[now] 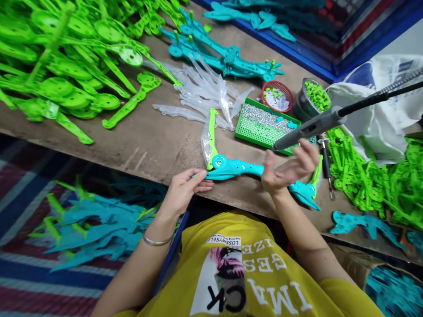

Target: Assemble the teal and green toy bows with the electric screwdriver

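Observation:
A turquoise plastic part (244,168) lies at the front of the bench, with lime-green pieces and a clear plastic blade (206,141) at its left end. My left hand (187,187) pinches the pointed left tip of this part between thumb and fingers. Over its right half is my right hand (286,169), palm up and fingers apart, slightly blurred. A grey electric screwdriver (309,127) hangs just above the right hand, which does not grip it. The right hand hides some of the turquoise part.
Lime-green parts (62,88) are heaped at left, with loose clear blades (194,99) beside them. A green tray (261,135) of screws, a red basket (284,86) and a metal bowl (302,99) stand behind. A hand screwdriver (325,160) lies at right.

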Demonstrator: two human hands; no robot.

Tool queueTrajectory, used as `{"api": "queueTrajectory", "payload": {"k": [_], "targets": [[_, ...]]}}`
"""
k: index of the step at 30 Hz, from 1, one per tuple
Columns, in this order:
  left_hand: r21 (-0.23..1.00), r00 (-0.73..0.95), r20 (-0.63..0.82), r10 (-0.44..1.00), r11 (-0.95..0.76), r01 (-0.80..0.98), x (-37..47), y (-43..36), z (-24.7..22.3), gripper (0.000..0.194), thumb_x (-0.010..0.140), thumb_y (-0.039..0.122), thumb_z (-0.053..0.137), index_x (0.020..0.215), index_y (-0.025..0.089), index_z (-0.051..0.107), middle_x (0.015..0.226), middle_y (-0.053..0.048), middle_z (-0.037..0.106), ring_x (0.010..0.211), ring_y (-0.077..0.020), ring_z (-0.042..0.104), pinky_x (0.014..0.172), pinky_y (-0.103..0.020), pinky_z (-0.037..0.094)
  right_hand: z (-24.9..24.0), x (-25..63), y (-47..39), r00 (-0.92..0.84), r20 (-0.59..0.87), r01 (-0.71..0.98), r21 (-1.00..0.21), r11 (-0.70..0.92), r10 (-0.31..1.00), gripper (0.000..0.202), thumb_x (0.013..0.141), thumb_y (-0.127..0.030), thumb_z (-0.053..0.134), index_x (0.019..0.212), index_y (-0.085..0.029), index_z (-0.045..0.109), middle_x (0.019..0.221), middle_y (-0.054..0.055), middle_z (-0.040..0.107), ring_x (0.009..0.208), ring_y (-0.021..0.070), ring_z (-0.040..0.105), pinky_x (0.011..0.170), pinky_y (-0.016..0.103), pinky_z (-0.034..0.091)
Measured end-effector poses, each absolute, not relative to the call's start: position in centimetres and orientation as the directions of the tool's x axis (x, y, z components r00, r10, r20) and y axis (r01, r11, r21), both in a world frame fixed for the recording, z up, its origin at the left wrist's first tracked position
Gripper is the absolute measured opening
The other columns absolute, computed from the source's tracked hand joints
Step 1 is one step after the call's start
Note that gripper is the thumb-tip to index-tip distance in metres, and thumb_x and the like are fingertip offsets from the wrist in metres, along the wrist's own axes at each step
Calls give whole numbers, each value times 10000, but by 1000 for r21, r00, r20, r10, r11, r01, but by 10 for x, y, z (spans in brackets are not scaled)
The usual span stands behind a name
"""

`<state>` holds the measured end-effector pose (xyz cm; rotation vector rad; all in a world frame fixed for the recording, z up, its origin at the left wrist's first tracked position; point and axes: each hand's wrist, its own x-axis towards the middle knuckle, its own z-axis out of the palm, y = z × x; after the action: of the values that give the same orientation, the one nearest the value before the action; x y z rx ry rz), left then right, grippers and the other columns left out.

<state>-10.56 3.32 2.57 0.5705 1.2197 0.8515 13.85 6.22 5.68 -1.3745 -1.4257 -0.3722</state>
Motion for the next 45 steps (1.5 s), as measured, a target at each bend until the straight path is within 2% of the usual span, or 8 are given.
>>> {"api": "queueTrajectory", "payload": {"k": [2, 4, 9, 14, 18, 23, 31, 45], "targets": [[781, 94, -566, 819, 570, -254, -104, 34, 26, 624, 514, 615, 938, 850, 147, 698, 672, -36, 746, 692, -204, 764, 694, -294, 644, 65, 153, 66, 390, 747, 801, -564, 202, 538, 760, 874, -516, 680, 1497, -311, 298, 1464, 154, 398, 1394, 359, 478, 1072, 614, 473], [790, 78, -558, 826, 558, -254, -102, 34, 26, 627, 509, 618, 939, 850, 150, 696, 680, -24, 741, 708, -214, 769, 712, -313, 653, 72, 163, 77, 434, 583, 659, -725, 199, 687, 840, 847, -530, 720, 1520, -319, 264, 1401, 144, 491, 1281, 319, 582, 1002, 545, 543], [811, 56, -535, 843, 531, -244, -100, 33, 24, 640, 527, 645, 924, 866, 153, 695, 711, -14, 738, 711, -211, 766, 721, -326, 660, 91, 174, 111, 326, 317, 348, -916, 199, 891, 549, 798, -528, 769, 1260, -285, 597, 1032, 38, 685, 980, 216, 691, 912, 412, 579], [805, 64, -543, 837, 541, -244, -101, 32, 24, 662, 525, 656, 924, 881, 152, 686, 725, -20, 742, 700, -195, 756, 724, -311, 657, 119, 176, 132, 82, 205, 255, -950, 178, 975, 577, 655, -487, 878, 1159, -272, 696, 958, 13, 715, 942, 209, 688, 872, 395, 577], [809, 54, -544, 837, 540, -233, -101, 32, 23, 644, 543, 660, 916, 878, 158, 691, 735, -19, 742, 710, -214, 761, 756, -365, 671, 128, 175, 146, 35, 201, 270, -945, 184, 979, 546, 624, -460, 892, 1098, -256, 714, 970, 19, 705, 964, 211, 670, 896, 413, 579], [800, 34, -560, 827, 552, -234, -99, 32, 24, 663, 520, 658, 925, 886, 155, 696, 767, -22, 754, 740, -223, 771, 786, -379, 674, 109, 169, 169, 111, 270, 306, -925, 226, 956, 396, 746, -554, 797, 958, -240, 682, 933, 17, 698, 918, 198, 688, 925, 423, 581], [801, 45, -560, 827, 555, -225, -101, 31, 24, 646, 563, 659, 906, 898, 149, 694, 781, -33, 757, 755, -227, 775, 773, -362, 674, 48, 175, 194, 341, 361, 375, -899, 226, 868, 436, 950, -620, 486, 1169, -284, 656, 728, -7, 633, 615, 160, 622, 727, 364, 574], [796, 44, -565, 824, 558, -237, -103, 30, 21, 606, 586, 634, 904, 904, 164, 689, 768, -29, 764, 755, -237, 779, 774, -388, 678, 42, 169, 196, 355, 370, 268, -920, 285, 859, 323, 851, -567, 612, 913, -250, 622, 597, -52, 476, 526, 140, 546, 608, 339, 516]]}}
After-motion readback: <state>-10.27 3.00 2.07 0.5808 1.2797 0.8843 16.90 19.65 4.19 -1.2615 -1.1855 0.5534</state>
